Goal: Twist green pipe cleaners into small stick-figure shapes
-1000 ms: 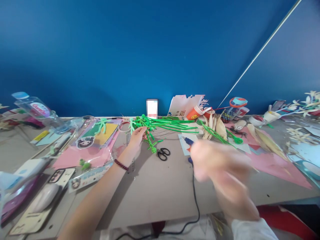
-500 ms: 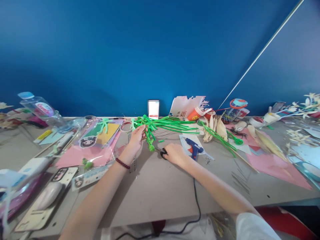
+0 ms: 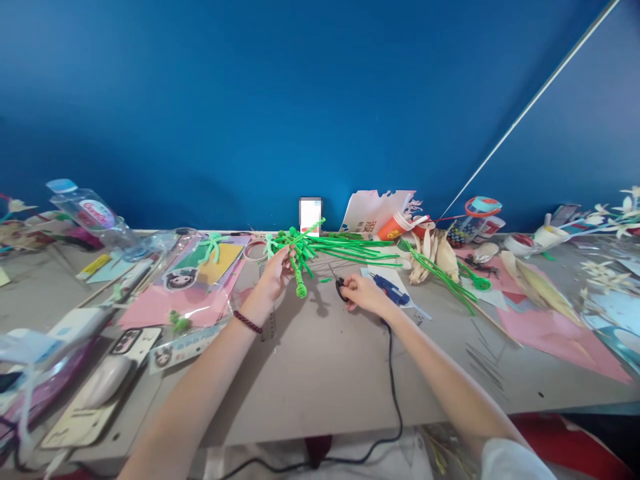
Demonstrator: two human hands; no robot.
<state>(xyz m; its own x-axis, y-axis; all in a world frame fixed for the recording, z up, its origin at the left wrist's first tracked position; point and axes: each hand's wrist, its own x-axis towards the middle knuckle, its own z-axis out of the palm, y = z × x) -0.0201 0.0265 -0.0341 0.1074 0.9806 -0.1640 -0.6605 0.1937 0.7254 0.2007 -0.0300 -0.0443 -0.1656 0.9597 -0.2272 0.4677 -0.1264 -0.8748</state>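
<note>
My left hand (image 3: 277, 275) is closed on a green pipe-cleaner stem (image 3: 299, 275) with a knobbed tip pointing down toward the table. Behind it spreads a bundle of long green pipe cleaners (image 3: 355, 250), lying to the right. My right hand (image 3: 364, 293) grips a pair of small black-handled scissors (image 3: 341, 287), whose blades point up and left, apart from the stem. A short green offcut (image 3: 325, 280) rests on the table just left of the blades. Beside the right hand lies a blue glue gun (image 3: 393, 289), partly covered by that hand.
A phone (image 3: 311, 217) leans on the blue wall. Left are a plastic bottle (image 3: 95, 217), pink paper sheets (image 3: 145, 303) and a phone with a white mouse (image 3: 107, 381) on it. Paper cups (image 3: 393, 229) and dried husks (image 3: 443, 260) are at the right; a black cord (image 3: 393, 380) crosses the front edge.
My right hand with the scissors has moved right and slightly up, away from the stem. A thin green end now sticks up in front of the leaning phone. The view has shifted slightly.
</note>
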